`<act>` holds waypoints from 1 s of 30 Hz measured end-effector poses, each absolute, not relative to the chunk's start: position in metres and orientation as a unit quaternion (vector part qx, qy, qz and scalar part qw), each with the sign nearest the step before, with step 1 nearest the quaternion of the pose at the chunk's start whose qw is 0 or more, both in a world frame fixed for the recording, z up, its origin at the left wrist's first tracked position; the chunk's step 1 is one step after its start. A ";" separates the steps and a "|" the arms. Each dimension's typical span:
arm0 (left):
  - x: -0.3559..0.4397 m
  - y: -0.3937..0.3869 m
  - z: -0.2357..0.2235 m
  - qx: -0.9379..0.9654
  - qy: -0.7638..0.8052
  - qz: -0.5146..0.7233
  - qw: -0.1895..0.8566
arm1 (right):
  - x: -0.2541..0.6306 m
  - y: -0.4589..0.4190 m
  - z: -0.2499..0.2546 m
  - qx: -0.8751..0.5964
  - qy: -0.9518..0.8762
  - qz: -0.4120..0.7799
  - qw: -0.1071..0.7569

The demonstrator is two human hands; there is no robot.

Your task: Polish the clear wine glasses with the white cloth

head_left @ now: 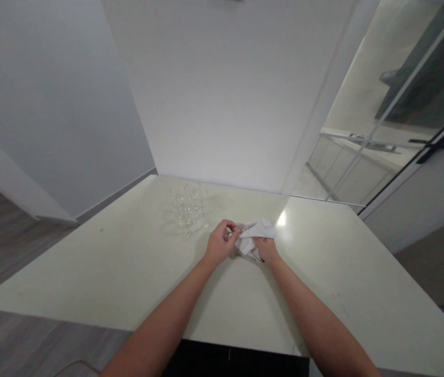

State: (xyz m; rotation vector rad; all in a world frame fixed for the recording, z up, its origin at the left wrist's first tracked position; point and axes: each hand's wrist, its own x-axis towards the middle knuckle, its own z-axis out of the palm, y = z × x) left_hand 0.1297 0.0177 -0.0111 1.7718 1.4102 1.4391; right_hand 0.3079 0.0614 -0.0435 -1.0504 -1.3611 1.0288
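Observation:
A crumpled white cloth (259,230) is bunched up over the middle of the table. My right hand (267,248) grips it, with the fingers tucked into its folds. At the cloth's left edge, my left hand (220,241) curls thumb and fingers around what looks like a clear glass, mostly hidden by the hand and cloth. To the left and farther back, several clear stemmed glasses (188,209) stand close together; their outlines are faint against the pale surface.
The pale table (108,272) reaches back to a white wall (222,104). A grey wall (60,94) rises on the left. At the right are a glazed partition (363,141) and a door with a black handle (436,147). A dark panel (237,358) shows below the front edge.

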 end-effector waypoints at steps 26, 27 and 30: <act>0.129 0.034 -0.023 0.550 0.550 0.546 0.312 | 0.309 0.060 -0.046 -0.426 -0.651 0.398 0.485; 0.128 0.034 -0.024 0.550 0.550 0.543 0.318 | 0.309 0.061 -0.047 -0.425 -0.657 0.394 0.483; 0.129 0.033 -0.023 0.546 0.551 0.539 0.327 | 0.308 0.062 -0.045 -0.430 -0.653 0.394 0.484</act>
